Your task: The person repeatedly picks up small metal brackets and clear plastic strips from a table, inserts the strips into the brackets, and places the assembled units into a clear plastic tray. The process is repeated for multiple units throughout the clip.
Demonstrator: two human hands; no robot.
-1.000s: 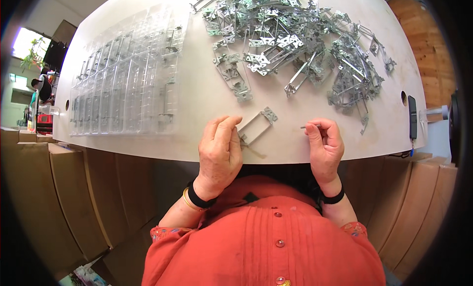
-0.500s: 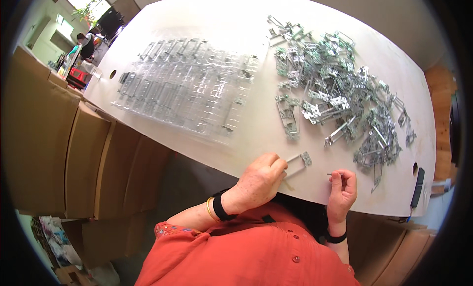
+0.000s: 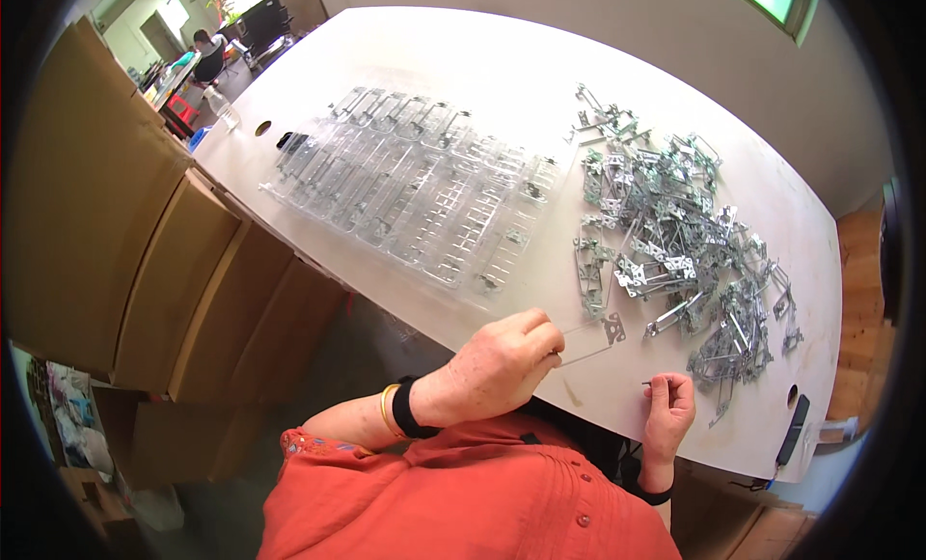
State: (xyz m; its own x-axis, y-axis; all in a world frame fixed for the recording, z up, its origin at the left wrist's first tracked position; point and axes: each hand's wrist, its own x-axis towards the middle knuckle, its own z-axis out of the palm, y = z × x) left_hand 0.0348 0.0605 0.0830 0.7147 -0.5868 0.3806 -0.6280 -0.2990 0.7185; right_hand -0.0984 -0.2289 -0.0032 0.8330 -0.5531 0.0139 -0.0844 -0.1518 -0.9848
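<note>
Head view: person in an orange top is sitting at a white table (image 3: 482, 49), looking down. Left hand (image 3: 497, 367) is curling round the near end of a flat metal bracket (image 3: 590, 335), fingers closed on it; the bracket is lying on the table near the front edge, its far end w/ a small perforated plate pointing toward the pile. Right hand (image 3: 668, 410) is pinching a thin small pin (image 3: 647, 383) btwn thumb & fingertips, just right of the bracket, not touching it. Pile of metal brackets (image 3: 670, 251) is lying loose on the right part of the table. Clear plastic trays (image 3: 415, 189) are sitting in a row on the left part. Dark remote-like object (image 3: 793, 430) is lying near the right edge. Cardboard boxes (image 3: 145, 242) are standing below the table's left side.
</note>
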